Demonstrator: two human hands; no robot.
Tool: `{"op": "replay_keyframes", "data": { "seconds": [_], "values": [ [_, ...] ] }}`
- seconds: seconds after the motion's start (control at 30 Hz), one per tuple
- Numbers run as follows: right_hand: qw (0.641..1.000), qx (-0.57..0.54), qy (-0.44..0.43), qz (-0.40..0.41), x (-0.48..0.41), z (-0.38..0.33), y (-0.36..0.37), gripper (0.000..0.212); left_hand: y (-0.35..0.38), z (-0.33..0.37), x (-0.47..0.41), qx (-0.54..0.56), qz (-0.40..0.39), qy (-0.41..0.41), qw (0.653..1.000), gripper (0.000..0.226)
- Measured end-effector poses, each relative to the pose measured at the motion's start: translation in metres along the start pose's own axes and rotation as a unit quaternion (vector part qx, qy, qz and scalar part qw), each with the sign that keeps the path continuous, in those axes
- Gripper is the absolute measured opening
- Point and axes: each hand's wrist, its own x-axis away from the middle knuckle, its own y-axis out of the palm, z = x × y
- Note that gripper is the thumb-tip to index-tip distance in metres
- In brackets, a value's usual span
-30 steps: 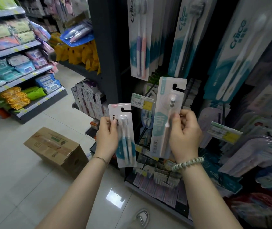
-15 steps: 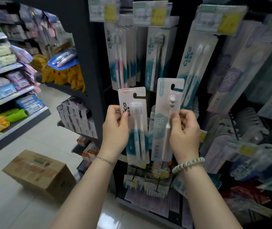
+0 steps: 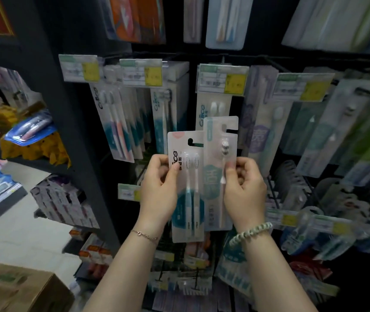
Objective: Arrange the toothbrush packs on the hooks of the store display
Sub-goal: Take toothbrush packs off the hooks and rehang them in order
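Note:
My left hand [image 3: 160,190] grips a twin toothbrush pack [image 3: 187,203] with a blue lower part, held upright by its left edge. My right hand [image 3: 243,192] grips a taller single toothbrush pack [image 3: 215,176] with a pink handle, which stands a little behind and to the right of the first. Both packs are in front of the dark store display [image 3: 179,57], below a row of hooks that carry hanging toothbrush packs [image 3: 116,122] and price tags [image 3: 223,81]. Each held pack has a hook slot at its top right.
More toothbrush packs [image 3: 319,131] hang to the right, with lower hooks and price tags [image 3: 292,219] below them. A dark upright post [image 3: 71,131] bounds the display on the left. A cardboard box [image 3: 17,289] sits on the tiled floor at lower left.
The view has tilted upward, so a higher row of hooks and tags is in sight. Both hands have stayed together, and the left pack now overlaps the right pack.

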Motion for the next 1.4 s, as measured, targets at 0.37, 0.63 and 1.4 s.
{"op": "replay_keyframes", "data": {
  "seconds": [0.37, 0.63, 1.4],
  "values": [
    [0.999, -0.01, -0.019, 0.038, -0.038, -0.007, -0.034, 0.011, 0.038, 0.023, -0.017, 0.052, 0.002, 0.026, 0.998, 0.01],
    [0.997, -0.011, -0.016, 0.07, -0.057, 0.005, -0.066, 0.013, 0.08, 0.036, -0.015, 0.069, -0.016, 0.019, 0.997, 0.007],
    [0.991, -0.012, 0.001, 0.13, -0.113, 0.031, -0.146, 0.02, 0.167, 0.057, -0.004, 0.102, -0.046, 0.042, 0.993, 0.013]
  ]
}}
